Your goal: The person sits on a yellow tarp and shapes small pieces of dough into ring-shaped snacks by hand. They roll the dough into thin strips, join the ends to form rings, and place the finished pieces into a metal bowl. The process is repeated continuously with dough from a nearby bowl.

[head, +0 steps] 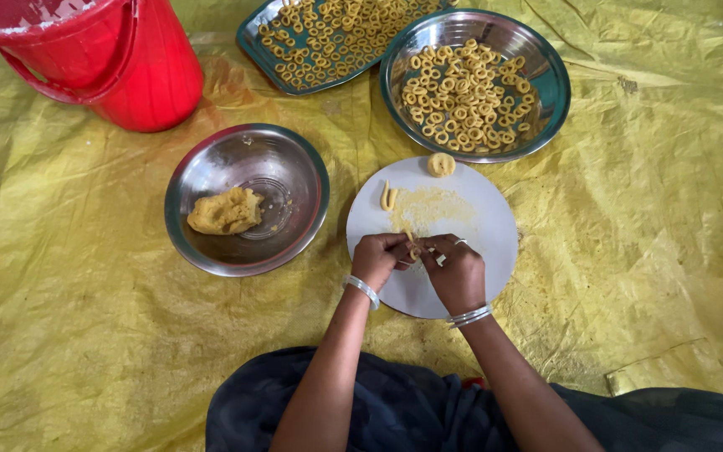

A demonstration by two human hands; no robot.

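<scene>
Yellow sheet (646, 209): crinkled plastic tarp covering the whole floor; everything sits on it.
Bucket (98, 59): red plastic, handle folded down, far left corner, well apart from the hands.
Tray (254, 40): steel, far centre, heaped with small dough rings; its edge is overlapped by the ring bowl.
Ring bowl (546, 84): steel, far right, holding a layer of finished rings, just beyond the board.
Dough bowl (294, 163): steel, left of the board, nearly touching it.
Dough lump (225, 211): yellow, resting at the near left of the dough bowl's floor.
Board (487, 209): round, white, directly ahead of the knees; yellow crumbs dust its middle.
Left hand (376, 259): over the board's near edge, fingertips pressed together on the strip.
Right hand (455, 272): meeting the left, fingertips likewise pinching the strip.
Dough ball (441, 164): small, at the board's far rim.
Bent piece (388, 197): thin rolled length lying on the board's left.
Strip (413, 249): short thin dough length held between both hands, just above the board.
Step, as judged: shaping the strip, probably curling it into a ring.
Next move calls for: joining the ends neatly, with light pressure.
Obstructions: none near the hands; the bowls lie within reach.
</scene>
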